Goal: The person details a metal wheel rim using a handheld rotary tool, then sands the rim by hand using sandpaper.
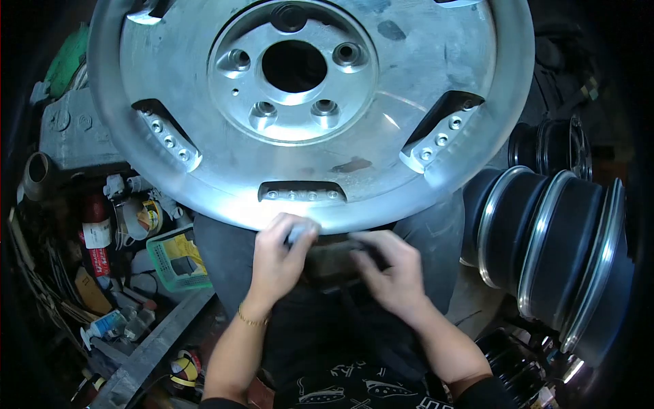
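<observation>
A large silver wheel rim (293, 160) fills the upper middle, with a round central hole, bolt holes and dark slots. Below its lower edge, my left hand (283, 252) has its fingers closed on a small grey piece (298, 233), too blurred to identify. My right hand (392, 266) is to the right, fingers bent round something small and dark (355, 245) that I cannot make out. Between the hands, a brownish block-like thing (330, 262) lies in the shadow over my lap.
Several dark wheels with shiny rims (545, 235) stand at the right. At the left are a green basket (160, 262), a red bottle (97, 235), a metal casting (78, 129) and a metal beam (153, 347).
</observation>
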The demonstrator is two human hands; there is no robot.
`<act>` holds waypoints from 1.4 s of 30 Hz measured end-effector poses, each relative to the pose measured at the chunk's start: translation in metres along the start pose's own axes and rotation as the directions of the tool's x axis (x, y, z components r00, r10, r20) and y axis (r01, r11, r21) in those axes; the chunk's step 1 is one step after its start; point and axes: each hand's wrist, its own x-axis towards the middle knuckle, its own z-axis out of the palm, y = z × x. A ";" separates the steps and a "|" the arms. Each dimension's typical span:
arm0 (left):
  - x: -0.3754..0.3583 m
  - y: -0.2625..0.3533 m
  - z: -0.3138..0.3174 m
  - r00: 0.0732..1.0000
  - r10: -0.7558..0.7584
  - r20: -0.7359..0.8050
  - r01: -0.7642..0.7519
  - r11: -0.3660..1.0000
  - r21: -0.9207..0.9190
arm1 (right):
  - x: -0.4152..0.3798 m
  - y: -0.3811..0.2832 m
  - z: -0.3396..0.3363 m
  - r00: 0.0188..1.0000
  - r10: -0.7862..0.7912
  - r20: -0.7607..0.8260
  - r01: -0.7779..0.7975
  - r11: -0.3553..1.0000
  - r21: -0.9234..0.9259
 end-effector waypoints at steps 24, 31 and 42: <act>0.053 -0.043 0.033 0.876 0.376 0.304 -0.472 0.800 0.371 | 0.023 0.051 -0.059 0.787 -0.093 -0.610 -0.038 0.979 -0.198; 0.054 -0.037 0.036 0.882 0.368 0.294 -0.466 0.770 0.436 | 0.025 0.056 -0.060 0.789 -0.114 -0.604 -0.010 0.980 -0.197; 0.053 -0.039 0.039 0.871 0.404 0.280 -0.491 0.750 0.443 | 0.025 0.056 -0.061 0.785 -0.129 -0.606 0.008 0.980 -0.198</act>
